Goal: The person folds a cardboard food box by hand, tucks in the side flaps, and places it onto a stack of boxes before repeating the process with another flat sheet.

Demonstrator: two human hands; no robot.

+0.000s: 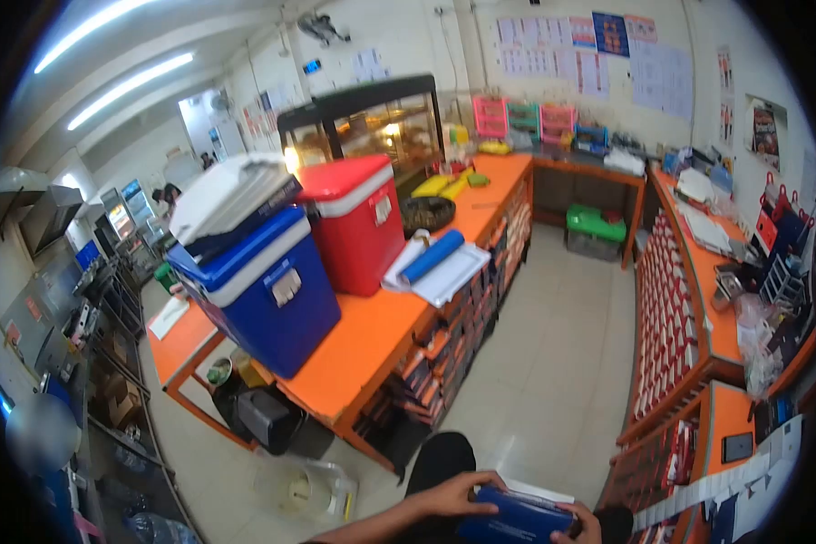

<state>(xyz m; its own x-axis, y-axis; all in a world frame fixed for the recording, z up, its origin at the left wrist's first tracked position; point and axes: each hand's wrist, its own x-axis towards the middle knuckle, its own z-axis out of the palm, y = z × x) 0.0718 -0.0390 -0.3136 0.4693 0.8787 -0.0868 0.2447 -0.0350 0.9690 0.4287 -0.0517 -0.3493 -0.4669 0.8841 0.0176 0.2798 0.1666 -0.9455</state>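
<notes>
A blue cardboard box (517, 519) with small white print and a white edge along its top is held low in front of me, over my lap. My left hand (467, 492) closes on its left end, with the thumb and fingers over the upper edge. At the other end my right hand (587, 528) grips the right side, and the frame's lower edge cuts part of it off. The print is too small to read.
An orange table (372, 349) carries a blue cooler (276, 299), a red cooler (361, 231) and a clipboard (449, 276). Stacked boxes (666, 317) fill shelves under the right counter, where a phone (737, 446) lies. A bin (267, 419) stands under the table.
</notes>
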